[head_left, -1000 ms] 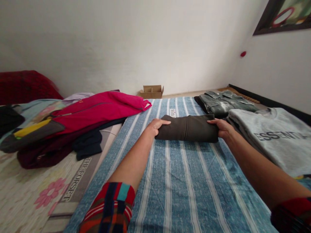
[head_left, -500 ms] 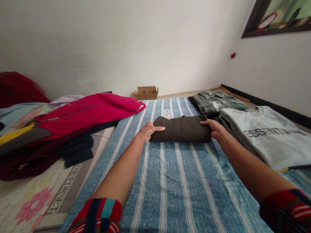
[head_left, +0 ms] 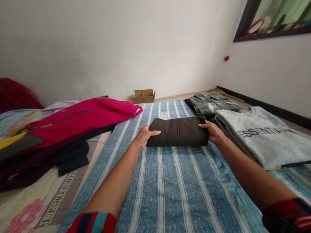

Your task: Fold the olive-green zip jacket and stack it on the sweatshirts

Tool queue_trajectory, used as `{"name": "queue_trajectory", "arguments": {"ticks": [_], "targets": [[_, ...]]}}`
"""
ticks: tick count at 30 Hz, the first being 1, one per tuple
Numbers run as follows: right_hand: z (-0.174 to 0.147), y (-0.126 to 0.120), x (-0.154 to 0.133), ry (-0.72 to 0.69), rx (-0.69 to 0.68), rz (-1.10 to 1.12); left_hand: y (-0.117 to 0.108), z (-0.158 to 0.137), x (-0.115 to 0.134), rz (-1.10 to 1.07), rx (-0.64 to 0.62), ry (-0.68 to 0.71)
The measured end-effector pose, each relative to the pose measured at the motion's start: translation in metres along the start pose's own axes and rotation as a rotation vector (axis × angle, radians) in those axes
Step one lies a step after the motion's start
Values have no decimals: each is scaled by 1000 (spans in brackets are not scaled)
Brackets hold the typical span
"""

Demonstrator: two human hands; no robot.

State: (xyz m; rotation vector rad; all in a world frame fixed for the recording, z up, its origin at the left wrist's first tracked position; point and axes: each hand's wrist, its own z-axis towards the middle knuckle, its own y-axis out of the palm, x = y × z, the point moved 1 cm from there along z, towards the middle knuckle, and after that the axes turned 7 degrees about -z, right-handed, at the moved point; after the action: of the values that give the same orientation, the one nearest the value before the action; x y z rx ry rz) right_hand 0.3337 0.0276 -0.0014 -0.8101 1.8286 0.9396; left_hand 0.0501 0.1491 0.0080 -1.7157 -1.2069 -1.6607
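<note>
A dark olive-brown garment [head_left: 178, 132], folded into a compact bundle with a seam or zip line down its middle, is held between my two hands over the blue striped sheet [head_left: 167, 181]. My left hand [head_left: 143, 136] grips its left end, thumb lying on top. At the right end my right hand [head_left: 211, 130] pinches the bundle, thumb on its upper face. The fingers beneath the cloth are hidden. Just right of my right hand lies a folded grey sweatshirt [head_left: 262, 136] with dark lettering, on top of other folded clothes.
A folded grey-green jacket [head_left: 213, 103] lies at the back right. On the left, a pink jacket [head_left: 82, 113] is heaped over dark clothes [head_left: 73, 158]. A small cardboard box [head_left: 144, 95] stands by the wall, and a dark-framed window [head_left: 272, 24] is at upper right.
The view has shifted slightly, so the surroundings sit a little differently. Both hands keep hold of the folded garment, which looks tilted a bit more toward me.
</note>
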Motion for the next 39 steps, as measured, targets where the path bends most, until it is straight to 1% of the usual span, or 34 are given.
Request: {"name": "queue_trajectory", "arguments": {"ticks": [4, 6, 9, 12, 13, 15, 17, 18, 19, 21, 23, 24, 25, 27, 29, 31, 33, 35, 37, 39], "targets": [[-28, -15, 15, -185, -144, -26, -3, -22, -1, 83, -105, 112], [-44, -25, 25, -236, -185, -80, -6, -37, -3, 167, -114, 133], [-71, -40, 37, -303, -227, -201, -11, -63, -10, 372, -97, 144], [-97, -49, 43, -377, -348, -360, -15, -90, -21, 577, -123, 187], [-105, -52, 45, -407, -397, -418, -16, -98, -26, 626, -145, 232], [-117, -55, 50, -469, -482, -536, -17, -111, -36, 710, -205, 372], [-126, -58, 57, -521, -534, -653, -19, -119, -45, 786, -245, 512], [-129, -59, 60, -542, -549, -704, -20, -122, -50, 818, -249, 559], [-131, -61, 64, -562, -553, -743, -21, -124, -53, 842, -243, 589], [-133, -63, 69, -594, -540, -795, -22, -127, -58, 862, -214, 606], [-134, -63, 71, -607, -524, -818, -21, -129, -59, 848, -161, 582], [-135, -63, 71, -608, -516, -821, -20, -131, -59, 831, -105, 556], [-136, -62, 71, -607, -511, -820, -18, -133, -59, 806, -26, 525], [-137, -61, 70, -607, -505, -807, -14, -138, -58, 722, 173, 439], [-139, -59, 69, -597, -490, -781, -9, -144, -57, 565, 350, 302], [-140, -57, 69, -578, -462, -752, -3, -149, -56, 354, 434, 119], [-141, -55, 69, -557, -440, -722, 5, -154, -54, 162, 424, -77], [-141, -54, 69, -546, -434, -698, 12, -156, -50, 36, 362, -213], [-141, -53, 69, -545, -430, -685, 18, -156, -46, -30, 278, -281], [-141, -53, 68, -551, -430, -685, 22, -154, -44, -59, 220, -316]]}}
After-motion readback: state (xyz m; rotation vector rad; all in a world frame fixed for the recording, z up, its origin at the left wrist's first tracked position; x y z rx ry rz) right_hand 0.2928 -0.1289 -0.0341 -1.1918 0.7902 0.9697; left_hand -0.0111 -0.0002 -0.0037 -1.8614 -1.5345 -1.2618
